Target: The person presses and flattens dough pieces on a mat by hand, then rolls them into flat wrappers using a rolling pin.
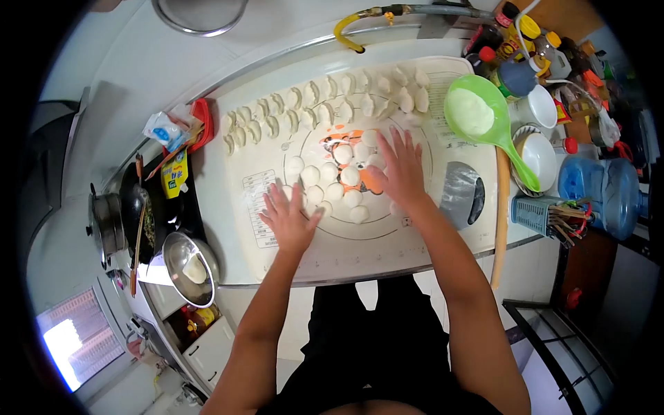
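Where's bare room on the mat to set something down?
Free: the mat's near edge strip, between the left hand and right forearm. Also the patch left of the dough pieces, below the dumpling rows. Crowded: mat centre under both hands, the far edge, and the right side by the green ladle and bottles.

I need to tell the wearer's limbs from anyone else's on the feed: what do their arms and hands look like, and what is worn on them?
Both arms are bare from the upper arm down: no sleeves reach the forearms. The left hand and right hand carry no gloves, and no watch, ring or bracelet is visible. Dark clothing shows at the torso. Whether flour coats the fingers is too blurred to tell.
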The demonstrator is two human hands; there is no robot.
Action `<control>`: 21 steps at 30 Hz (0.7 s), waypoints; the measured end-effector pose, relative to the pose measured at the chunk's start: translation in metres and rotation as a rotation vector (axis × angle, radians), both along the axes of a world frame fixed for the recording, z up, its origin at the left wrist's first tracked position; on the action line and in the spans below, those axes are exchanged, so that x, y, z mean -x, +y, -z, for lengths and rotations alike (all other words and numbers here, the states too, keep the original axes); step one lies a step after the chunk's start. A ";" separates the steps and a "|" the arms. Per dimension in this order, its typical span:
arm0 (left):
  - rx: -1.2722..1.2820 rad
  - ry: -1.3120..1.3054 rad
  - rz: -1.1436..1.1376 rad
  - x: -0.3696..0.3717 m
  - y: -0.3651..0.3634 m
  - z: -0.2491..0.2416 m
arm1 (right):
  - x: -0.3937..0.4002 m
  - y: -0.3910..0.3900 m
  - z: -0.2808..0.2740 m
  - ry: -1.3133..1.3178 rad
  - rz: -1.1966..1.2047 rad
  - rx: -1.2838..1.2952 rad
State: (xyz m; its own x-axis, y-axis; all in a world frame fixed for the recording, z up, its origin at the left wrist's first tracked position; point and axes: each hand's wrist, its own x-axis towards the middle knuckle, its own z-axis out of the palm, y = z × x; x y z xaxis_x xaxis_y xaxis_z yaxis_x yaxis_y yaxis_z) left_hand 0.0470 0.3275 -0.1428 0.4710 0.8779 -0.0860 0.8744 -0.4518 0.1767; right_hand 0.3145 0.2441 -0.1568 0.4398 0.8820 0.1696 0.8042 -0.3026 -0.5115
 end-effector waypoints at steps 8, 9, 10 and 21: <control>0.044 0.007 0.036 -0.005 -0.008 0.007 | 0.078 0.042 -0.005 -0.007 -0.253 0.118; 0.040 0.005 -0.017 0.000 -0.003 0.007 | 0.092 0.054 -0.003 -0.022 -0.267 0.058; 0.033 0.005 -0.039 0.009 0.002 0.011 | 0.100 0.061 -0.003 -0.023 -0.289 0.051; -0.177 -0.251 -0.111 0.060 0.074 0.026 | 0.078 -0.040 -0.013 -0.060 -0.131 0.337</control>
State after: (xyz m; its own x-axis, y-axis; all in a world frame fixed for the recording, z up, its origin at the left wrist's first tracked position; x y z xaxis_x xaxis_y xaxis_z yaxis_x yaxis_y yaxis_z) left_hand -0.0129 0.4014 -0.1683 0.3582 0.9162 0.1796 0.8592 -0.3988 0.3204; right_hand 0.2366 0.2044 -0.1437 0.3177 0.9408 -0.1183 0.8728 -0.3389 -0.3513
